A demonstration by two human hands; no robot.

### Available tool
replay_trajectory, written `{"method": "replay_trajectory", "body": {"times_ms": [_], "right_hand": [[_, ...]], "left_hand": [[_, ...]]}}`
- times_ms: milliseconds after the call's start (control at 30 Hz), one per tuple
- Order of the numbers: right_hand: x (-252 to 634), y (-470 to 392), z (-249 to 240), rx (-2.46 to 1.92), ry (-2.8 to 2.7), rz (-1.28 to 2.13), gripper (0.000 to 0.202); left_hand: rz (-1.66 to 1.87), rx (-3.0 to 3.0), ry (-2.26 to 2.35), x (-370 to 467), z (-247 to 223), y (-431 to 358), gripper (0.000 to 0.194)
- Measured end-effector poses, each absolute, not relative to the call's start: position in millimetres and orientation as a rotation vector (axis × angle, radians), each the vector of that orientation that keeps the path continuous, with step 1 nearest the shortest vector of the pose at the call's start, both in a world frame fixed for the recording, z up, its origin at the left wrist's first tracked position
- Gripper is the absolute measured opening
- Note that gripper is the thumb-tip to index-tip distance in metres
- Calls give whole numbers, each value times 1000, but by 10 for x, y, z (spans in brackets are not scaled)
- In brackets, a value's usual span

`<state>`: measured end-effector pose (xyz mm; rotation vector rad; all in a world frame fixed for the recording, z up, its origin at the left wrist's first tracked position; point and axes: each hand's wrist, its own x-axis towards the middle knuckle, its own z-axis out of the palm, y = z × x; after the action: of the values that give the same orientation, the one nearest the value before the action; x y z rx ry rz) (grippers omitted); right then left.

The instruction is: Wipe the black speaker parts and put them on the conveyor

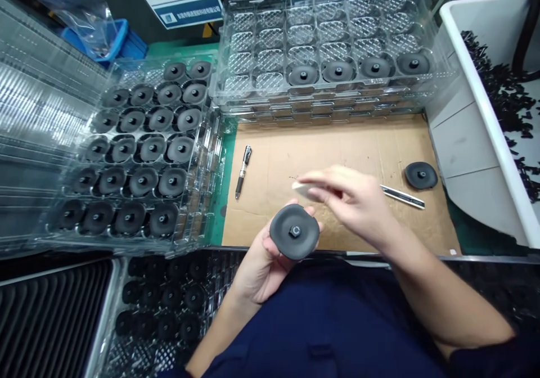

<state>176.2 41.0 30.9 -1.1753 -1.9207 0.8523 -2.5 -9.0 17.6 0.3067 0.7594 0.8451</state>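
My left hand [270,262] is closed on a dark grey round part [284,242], a shallow dish with a small raised post at its centre. The dish faces up, tilted a little toward me. Just above it, my right hand [352,195] pinches a small whitish flat piece [304,190]; its kind is unclear because the fingers cover much of it and the hand is slightly blurred. The piece and the round part appear apart. Beyond my right wrist lies a white utility knife [405,196], partly hidden. Another dark round part [421,175] rests at the right.
Cardboard [270,142] covers the bench, with a pen [243,172] at left. A clear tray [181,248] of round parts stands left. Stacked clear trays [329,99] stand behind, the top one partly filled. A white bin [485,108] of small black pieces borders the right.
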Motion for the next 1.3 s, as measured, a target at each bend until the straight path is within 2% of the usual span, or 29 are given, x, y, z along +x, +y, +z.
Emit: {"method": "replay_trajectory", "body": {"times_ms": [133,233,333,433,567,700,800,867,967,1067,1167,1300], "right_hand": [[1916,315,-133,-1593,-1887,990,24],[1890,87,-430,-1559,-1889,1099,24],[1869,-20,-530,-1538,-1827,1102,22],[1873,45,-328,-1586,-1704,1040,23],[1720,98,237,-1447,-1573,861,25],[1495,43,602,-1100,-1803,859,24],[1448,85,653,-1066,-1981,1055,20],[1433,137,624,-1130,-1968,958,21],[1424,154,546,-1066,-1893,776,26],[1530,86,504,-893,-1971,967,24],[1708,17,539,-1044,-2041,1062,20],[1751,43,613,-1347,-2096,780,18]], "left_hand": [[830,247,674,-83,201,-99,63],[849,232,678,-98,182,-102,60],[846,235,704,-88,172,-94,59],[854,266,731,-58,179,-89,59],[896,343,797,10,170,-113,60],[947,315,891,46,137,-136,41],[1010,343,961,46,119,-135,47],[1035,386,972,54,120,-132,51],[1038,389,923,56,150,-126,44],[1022,368,898,19,179,-114,39],[997,357,890,-10,172,-96,43],[995,301,862,29,161,-69,49]]}}
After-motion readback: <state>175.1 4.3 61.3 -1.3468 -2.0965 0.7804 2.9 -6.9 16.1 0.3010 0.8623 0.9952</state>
